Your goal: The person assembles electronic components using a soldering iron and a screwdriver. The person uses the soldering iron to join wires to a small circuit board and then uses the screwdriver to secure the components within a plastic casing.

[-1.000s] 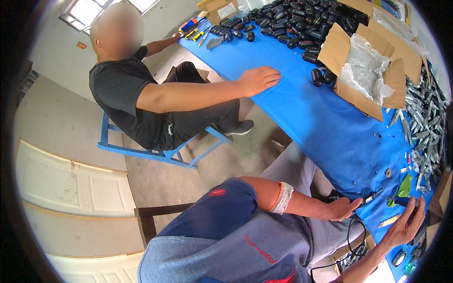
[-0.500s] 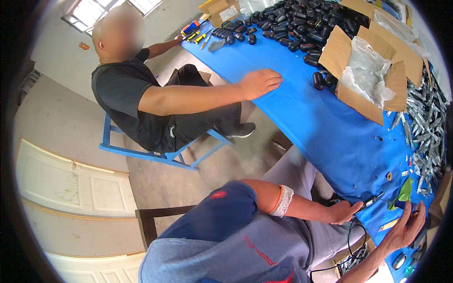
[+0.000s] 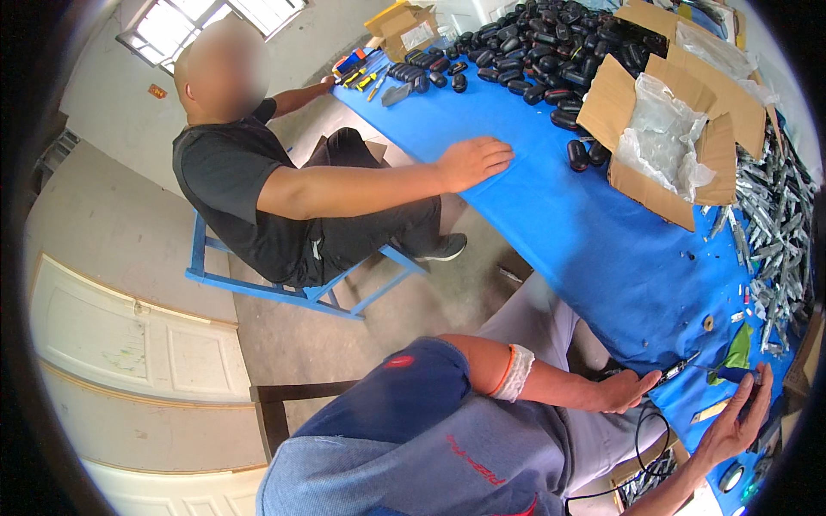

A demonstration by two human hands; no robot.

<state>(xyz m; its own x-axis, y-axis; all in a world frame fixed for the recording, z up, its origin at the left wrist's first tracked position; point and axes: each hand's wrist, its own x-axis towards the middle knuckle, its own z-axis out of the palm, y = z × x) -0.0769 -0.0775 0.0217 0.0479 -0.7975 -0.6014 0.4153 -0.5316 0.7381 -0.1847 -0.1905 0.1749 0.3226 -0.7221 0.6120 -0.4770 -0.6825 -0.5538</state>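
Left hand (image 3: pixel 631 392): fingers closed around a slim silver-black piece (image 3: pixel 674 371).
Right hand (image 3: pixel 734 425): fingers extended, tips at a dark blue handle (image 3: pixel 734 375); whether pinching, cannot tell.

The head view looks down from the wearer's head, facing left along the blue table (image 3: pixel 602 258); its wide fisheye bends edges toward a dark rim. The wearer's own sleeve (image 3: pixel 404 383) is nearest, the left hand (image 3: pixel 625 391) and right hand (image 3: pixel 737 423) near at right, a seated co-worker (image 3: pixel 232 176) farther left, a window (image 3: pixel 196 24) far behind.
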